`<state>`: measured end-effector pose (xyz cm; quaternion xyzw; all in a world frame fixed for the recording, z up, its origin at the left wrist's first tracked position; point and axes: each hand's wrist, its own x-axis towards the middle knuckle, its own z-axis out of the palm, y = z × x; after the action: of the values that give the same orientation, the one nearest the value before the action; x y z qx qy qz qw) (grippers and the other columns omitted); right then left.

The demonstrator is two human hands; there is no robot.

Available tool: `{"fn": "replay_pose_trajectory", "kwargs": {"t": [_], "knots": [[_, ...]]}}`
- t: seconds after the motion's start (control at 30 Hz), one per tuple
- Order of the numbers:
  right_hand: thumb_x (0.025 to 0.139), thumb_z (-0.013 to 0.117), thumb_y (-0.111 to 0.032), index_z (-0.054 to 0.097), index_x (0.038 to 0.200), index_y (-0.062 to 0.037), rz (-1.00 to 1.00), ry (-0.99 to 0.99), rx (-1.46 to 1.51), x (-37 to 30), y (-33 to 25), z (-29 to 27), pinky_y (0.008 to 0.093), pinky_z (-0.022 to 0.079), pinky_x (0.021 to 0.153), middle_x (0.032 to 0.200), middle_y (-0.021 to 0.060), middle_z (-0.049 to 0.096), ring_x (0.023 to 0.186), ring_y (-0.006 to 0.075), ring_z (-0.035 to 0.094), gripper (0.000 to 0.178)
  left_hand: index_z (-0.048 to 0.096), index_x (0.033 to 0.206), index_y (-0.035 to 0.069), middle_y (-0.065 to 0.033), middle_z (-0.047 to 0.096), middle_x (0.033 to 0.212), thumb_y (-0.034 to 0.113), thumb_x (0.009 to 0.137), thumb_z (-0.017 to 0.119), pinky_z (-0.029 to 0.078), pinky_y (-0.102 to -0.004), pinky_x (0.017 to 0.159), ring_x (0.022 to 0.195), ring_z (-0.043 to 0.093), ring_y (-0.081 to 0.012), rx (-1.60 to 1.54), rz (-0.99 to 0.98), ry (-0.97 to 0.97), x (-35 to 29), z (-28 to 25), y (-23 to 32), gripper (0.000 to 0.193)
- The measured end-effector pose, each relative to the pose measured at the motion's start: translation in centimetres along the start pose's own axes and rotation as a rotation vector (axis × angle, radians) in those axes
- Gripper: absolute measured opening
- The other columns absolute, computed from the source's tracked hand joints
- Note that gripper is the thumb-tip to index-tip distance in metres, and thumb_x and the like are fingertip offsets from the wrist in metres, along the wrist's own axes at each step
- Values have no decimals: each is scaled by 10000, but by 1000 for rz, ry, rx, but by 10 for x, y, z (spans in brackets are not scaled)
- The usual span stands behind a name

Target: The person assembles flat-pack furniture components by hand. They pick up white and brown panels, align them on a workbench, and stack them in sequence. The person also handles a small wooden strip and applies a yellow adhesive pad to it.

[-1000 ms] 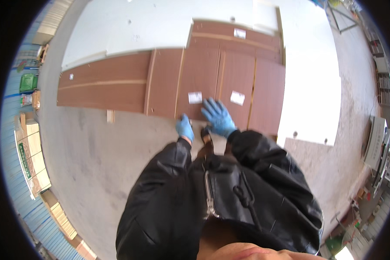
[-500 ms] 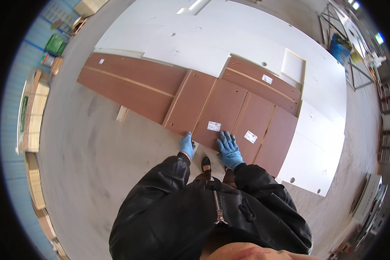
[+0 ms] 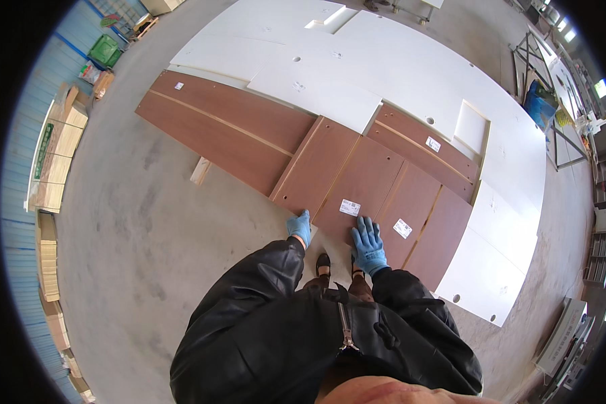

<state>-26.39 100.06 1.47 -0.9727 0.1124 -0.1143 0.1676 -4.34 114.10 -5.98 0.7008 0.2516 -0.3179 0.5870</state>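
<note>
My left hand point(image 3: 299, 227), in a blue work glove, is at the near edge of a reddish-brown panel point(image 3: 316, 158). Its thumb lies along the top and the other fingers curl around the edge, partly hidden. Flat on the neighbouring brown panel point(image 3: 360, 172) rests my right hand point(image 3: 368, 248), gloved the same way, fingers stretched out and pointing away from me. A white label point(image 3: 349, 207) is stuck on that panel just beyond the fingertips. Another label point(image 3: 402, 229) sits on the brown panel to the right.
Large white panels point(image 3: 337, 60) lie beyond and to the right of the brown ones. A small wood block point(image 3: 200, 171) sticks out below the left brown panel point(image 3: 229, 124). Stacked boards point(image 3: 60, 158) and a green bin point(image 3: 105, 50) line the left wall. A metal frame point(image 3: 555, 128) stands far right.
My view has shifted, so the panels appear a little lower and farther right. Both hands keep their places on the brown panels.
</note>
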Motion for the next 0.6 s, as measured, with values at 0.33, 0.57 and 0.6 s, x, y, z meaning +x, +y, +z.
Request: {"fn": "replay_pose_trajectory", "kwargs": {"t": [0.33,0.57,0.6], "knots": [[713,720,-218,537,1320,-30,11,-11,-61,-2,-2,-4,593,278,1164,1548,235,362,1430,439,344,661,632,1157,124,-73,672,985,427,919,681,538,-451,722,806,636,-271,113,-26,-13,100,-26,-20,389],[724,717,-228,531,1338,-40,26,-35,-57,-5,-6,-8,578,263,1177,1556,223,355,1449,423,320,670,619,975,99,-76,642,792,337,920,681,521,-431,593,635,596,-224,134,-23,124,123,-19,-35,252],[725,716,-229,530,1337,-38,32,-38,-70,-5,-7,-8,580,262,1177,1554,226,356,1449,424,320,668,619,949,101,-68,635,771,338,919,682,514,-420,572,618,590,-219,99,6,65,122,-20,-35,247]]}}
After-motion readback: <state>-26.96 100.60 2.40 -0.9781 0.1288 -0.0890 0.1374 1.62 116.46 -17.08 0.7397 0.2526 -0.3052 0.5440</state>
